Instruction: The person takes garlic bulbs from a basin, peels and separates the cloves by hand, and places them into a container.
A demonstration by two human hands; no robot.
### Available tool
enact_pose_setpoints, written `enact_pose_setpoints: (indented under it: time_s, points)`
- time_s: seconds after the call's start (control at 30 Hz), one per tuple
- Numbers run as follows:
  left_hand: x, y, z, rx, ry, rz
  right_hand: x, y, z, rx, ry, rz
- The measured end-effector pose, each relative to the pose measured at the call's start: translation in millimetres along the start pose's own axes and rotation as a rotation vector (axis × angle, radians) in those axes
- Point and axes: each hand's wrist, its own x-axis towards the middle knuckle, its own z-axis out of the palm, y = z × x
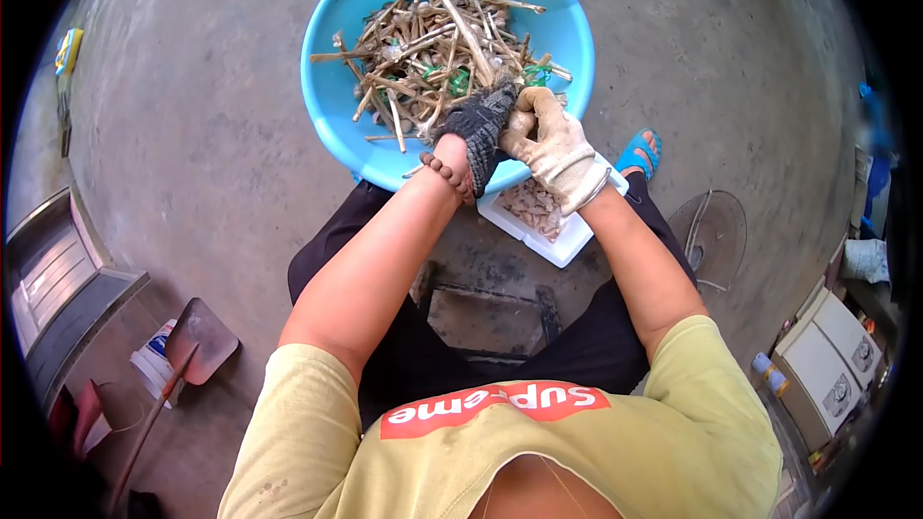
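Observation:
A light-blue basin in front of me holds a heap of dried garlic stalks with small bulbs among them. Over its near right rim, my left hand, in a dark knitted glove, is closed around the lower end of a long, thick garlic stalk. Pressed close beside it, my right hand, in a cream work glove, has thumb and fingers curled around a brownish garlic bulb. Below my right hand, a white foam box contains pale pinkish garlic cloves. The gloves partly hide the bulb.
A small dark stool frame stands between my legs. A round fan grille is to the right, near my blue sandal. At lower left are a shovel and a white bucket; a cream cabinet stands at far right.

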Motion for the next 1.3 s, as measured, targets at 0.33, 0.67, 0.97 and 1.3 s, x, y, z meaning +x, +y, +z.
enact_pose_setpoints:
  time_s: [0.33,0.67,0.97,1.3]
  points:
    - [-6.2,21.7,1.0,0.748,0.046,0.082,3.5,7.2,4.3,-0.275,0.037,-0.189]
    - [-8.1,23.3,-7.0,0.680,0.070,0.192,2.3,8.1,6.7,-0.247,0.048,-0.039]
    - [-5.2,34.6,-10.8,0.638,0.037,-0.065,4.4,6.3,11.2,-0.348,0.080,-0.312]
    - [-5.7,31.8,-4.2,0.957,0.028,0.107,9.6,37.9,27.3,0.708,-0.054,0.032]
